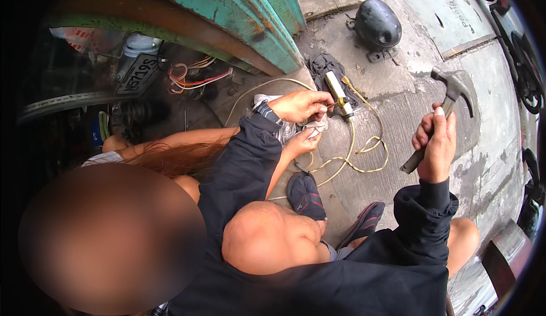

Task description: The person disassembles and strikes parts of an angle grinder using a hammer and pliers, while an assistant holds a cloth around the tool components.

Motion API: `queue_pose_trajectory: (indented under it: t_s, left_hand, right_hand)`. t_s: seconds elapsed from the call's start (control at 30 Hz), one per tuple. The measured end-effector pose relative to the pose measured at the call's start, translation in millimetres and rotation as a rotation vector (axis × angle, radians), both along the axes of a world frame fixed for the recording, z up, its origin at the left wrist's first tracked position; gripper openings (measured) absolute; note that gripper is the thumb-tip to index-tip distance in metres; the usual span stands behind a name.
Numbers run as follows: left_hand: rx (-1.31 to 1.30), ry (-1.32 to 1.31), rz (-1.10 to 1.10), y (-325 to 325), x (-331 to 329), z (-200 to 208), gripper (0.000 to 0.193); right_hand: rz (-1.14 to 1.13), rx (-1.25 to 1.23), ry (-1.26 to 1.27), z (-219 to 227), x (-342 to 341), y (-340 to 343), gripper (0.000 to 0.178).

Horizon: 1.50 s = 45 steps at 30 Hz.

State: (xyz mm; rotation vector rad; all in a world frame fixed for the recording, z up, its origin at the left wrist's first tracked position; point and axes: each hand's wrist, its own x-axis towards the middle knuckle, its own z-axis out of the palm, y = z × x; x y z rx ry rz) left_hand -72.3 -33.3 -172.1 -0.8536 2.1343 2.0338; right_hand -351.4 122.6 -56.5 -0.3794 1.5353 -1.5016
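My right hand (pixel 438 139) is raised at the right, its fingers wrapped round the dark handle of a claw hammer (pixel 455 85), head up. My left hand (pixel 300 106), with a dark band at its wrist, is closed in a pinch at the middle. A thin sliver shows at its fingertips, too small to name, beside a pale tube-shaped thing (pixel 339 93) with a yellowish strip and a cord at its near end. Just below my left hand, another person's hand (pixel 301 144) holds a crumpled pale cloth (pixel 316 127).
A black rounded compressor (pixel 378 23) stands on the concrete beyond. Yellowish cord (pixel 372 142) loops over the ground near my shoes. A rusty green metal frame (pixel 250 14) rises at upper left, with loose red and white wires (pixel 190 80) under it. The other person crouches close at my left.
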Motion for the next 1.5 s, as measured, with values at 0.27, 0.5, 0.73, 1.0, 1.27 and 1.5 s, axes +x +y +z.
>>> queue_pose_trajectory:
  t_s: [0.27,0.5,0.73,1.0,1.27,1.5]
  left_hand:
    - [-0.025,0.03,-0.03,0.1,1.0,-7.1,0.02]
    - [-0.113,0.014,-0.05,0.0,3.7,-3.6,0.023]
    - [-0.074,-0.014,-0.076,1.2,0.1,-13.9,0.019]
    - [0.238,0.169,0.13,-2.3,5.5,-8.8,0.019]
    - [0.13,0.121,0.083,-4.5,7.4,-18.6,0.02]
    - [0.06,0.073,0.024,-7.6,12.7,-11.6,0.019]
  right_hand:
    - [0.147,0.136,-0.091,-22.5,29.2,15.6,0.021]
    - [0.099,0.001,0.076,28.0,21.1,-4.3,0.026]
    - [0.493,0.398,-0.232,-39.5,47.2,14.1,0.019]
    - [0.035,0.084,-0.062,0.0,-13.6,-5.0,0.014]
    - [0.158,0.166,-0.116,-24.3,19.2,7.5,0.016]
    - [0.059,-0.119,0.076,40.4,16.1,-27.3,0.03]
